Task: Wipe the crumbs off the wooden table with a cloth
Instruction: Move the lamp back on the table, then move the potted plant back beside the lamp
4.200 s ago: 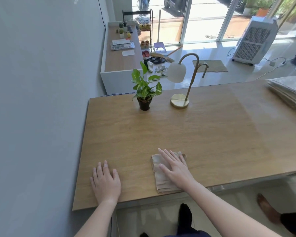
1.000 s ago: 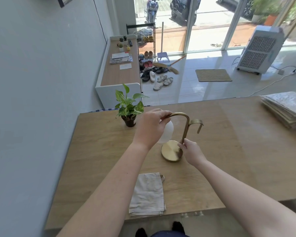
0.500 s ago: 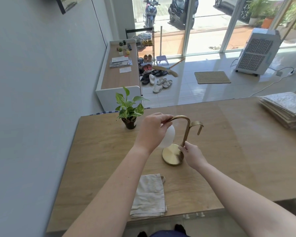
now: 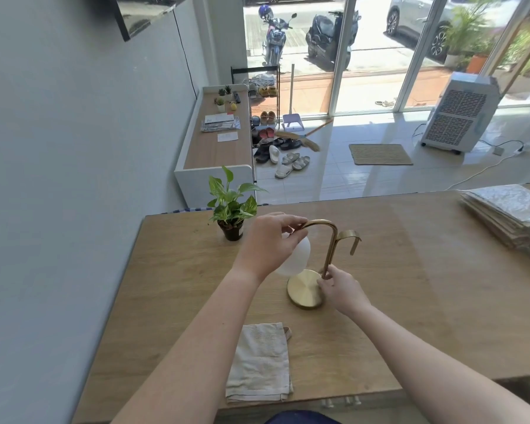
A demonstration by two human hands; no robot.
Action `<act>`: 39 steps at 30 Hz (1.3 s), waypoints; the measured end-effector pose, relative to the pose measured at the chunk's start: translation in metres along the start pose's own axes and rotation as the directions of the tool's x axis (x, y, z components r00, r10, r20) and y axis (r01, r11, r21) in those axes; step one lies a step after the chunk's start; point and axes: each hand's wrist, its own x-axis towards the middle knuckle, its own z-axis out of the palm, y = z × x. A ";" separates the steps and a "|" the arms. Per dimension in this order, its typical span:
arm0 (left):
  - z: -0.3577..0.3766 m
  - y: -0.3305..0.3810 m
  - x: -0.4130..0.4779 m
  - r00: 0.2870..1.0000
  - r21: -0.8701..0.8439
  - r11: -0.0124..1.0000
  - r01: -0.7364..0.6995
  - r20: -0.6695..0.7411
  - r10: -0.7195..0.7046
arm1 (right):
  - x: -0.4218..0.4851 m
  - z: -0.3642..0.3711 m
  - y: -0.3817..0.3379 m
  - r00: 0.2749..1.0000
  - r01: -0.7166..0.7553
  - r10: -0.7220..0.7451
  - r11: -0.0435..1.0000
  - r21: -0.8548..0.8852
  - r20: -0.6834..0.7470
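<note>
both hands are on the lamp, not the cloth. the left hand is curled over the top of the brass arm where it meets the white globe, fingers and thumb clamped on it. the right hand pinches the stem just above the round base. i cannot tell whether the base is lifted off the desk.

the cloth lies folded flat at the near edge of the desk, between the forearms. it is nearer than the lamp base, a little to its left, and clear of it, with nothing touching it. no crumbs show; they are too small to tell.

the cloth looks soft, light and limp. pinched by one corner it would likely sag and fall open, so a flat palm on its middle, fingers spread, seems the better hold. pressed like that it should slide easily on the smooth wood. the lamp looks top-heavy and its globe fragile, so a two-point hold suits it. the plant stands near the far left corner.
</note>
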 end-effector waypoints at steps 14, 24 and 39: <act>-0.042 -0.127 -0.050 0.801 -0.370 0.810 0.455 -0.227 -0.554 | -0.007 0.047 -0.055 0.984 0.176 -0.180 0.972 0.153 0.012; -0.069 -0.226 -0.034 0.713 -0.508 0.597 0.621 0.050 -0.699 | 0.067 0.113 -0.154 0.999 0.005 -0.028 0.749 0.662 0.024; -0.049 -0.290 0.039 0.659 -0.595 0.413 0.690 0.280 -0.698 | 0.168 0.172 -0.189 0.953 -0.142 0.302 0.394 0.908 0.018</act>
